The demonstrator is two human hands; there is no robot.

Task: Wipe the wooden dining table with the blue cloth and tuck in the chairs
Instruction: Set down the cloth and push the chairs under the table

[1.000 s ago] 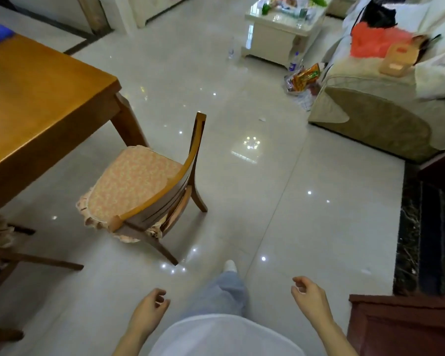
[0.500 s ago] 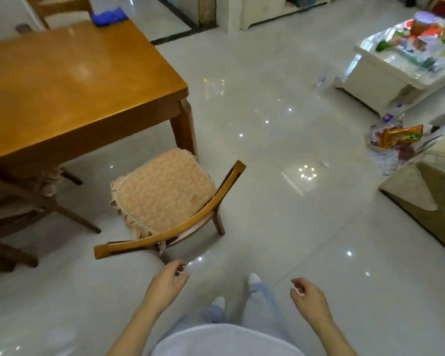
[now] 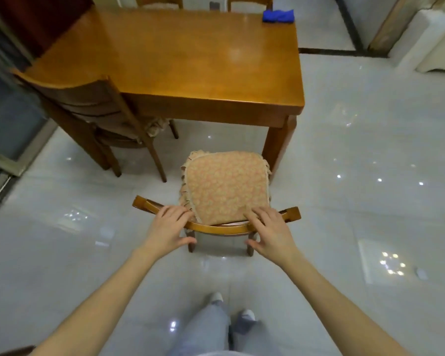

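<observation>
Now | left hand (image 3: 170,228) and right hand (image 3: 270,229) are gripping chair (image 3: 216,228) backrest | risk: seat is sitting close to table leg (image 3: 278,142) at 1 o'clock, may be catching it when pushed

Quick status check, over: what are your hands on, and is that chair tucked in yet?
Left hand and right hand on the chair backrest, fingers draped over. Chair not tucked. Table leg close by its front right corner.

One wooden table (image 3: 190,55) at twelve o'clock. Four chairs: one (image 3: 216,228) at six o'clock, one (image 3: 88,111) at nine, two chair backs (image 3: 249,0) barely showing at twelve. One blue cloth (image 3: 278,16) at one o'clock. Two hands (image 3: 168,227).
</observation>
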